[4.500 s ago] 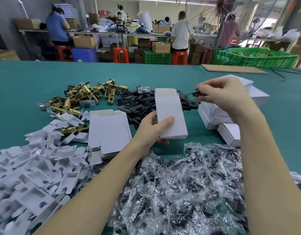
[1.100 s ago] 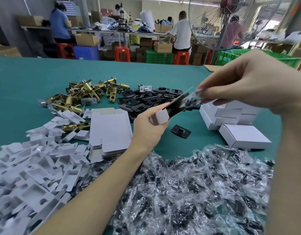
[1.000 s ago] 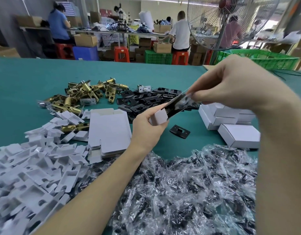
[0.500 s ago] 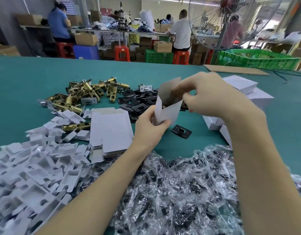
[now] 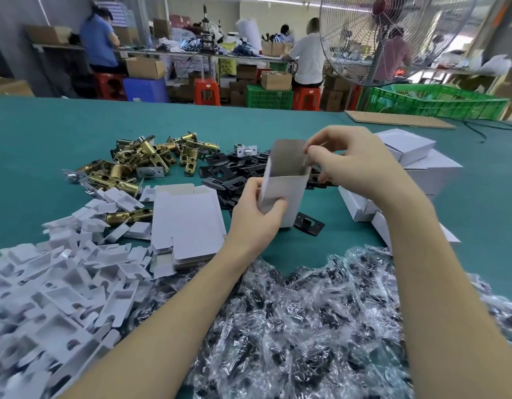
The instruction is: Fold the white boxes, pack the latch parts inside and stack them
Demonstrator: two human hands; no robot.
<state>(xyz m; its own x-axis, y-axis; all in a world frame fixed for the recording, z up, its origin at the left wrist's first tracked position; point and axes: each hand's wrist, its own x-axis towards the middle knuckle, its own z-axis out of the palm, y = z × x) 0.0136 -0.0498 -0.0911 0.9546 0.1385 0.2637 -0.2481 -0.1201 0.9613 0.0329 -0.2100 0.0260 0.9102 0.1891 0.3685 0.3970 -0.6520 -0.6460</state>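
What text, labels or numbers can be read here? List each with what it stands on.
None can be read.
Open white box gripped by the left hand: blank.
Stacked white boxes: blank.
Flat box blanks: blank.
Yellow sheet under the far workbench: dark marks, too blurred to read.
Cardboard cartons in the background: no legible print.

Head view — down, close over table [image 5: 47, 145].

No words or numbers can be read anywhere here. The white boxes [image 5: 404, 145] have blank sides. The brown boxes [image 5: 145, 67] at the back show no clear print. A yellow thing [image 5: 227, 66] under the far table has dark marks on it, but they are too blurry to read.
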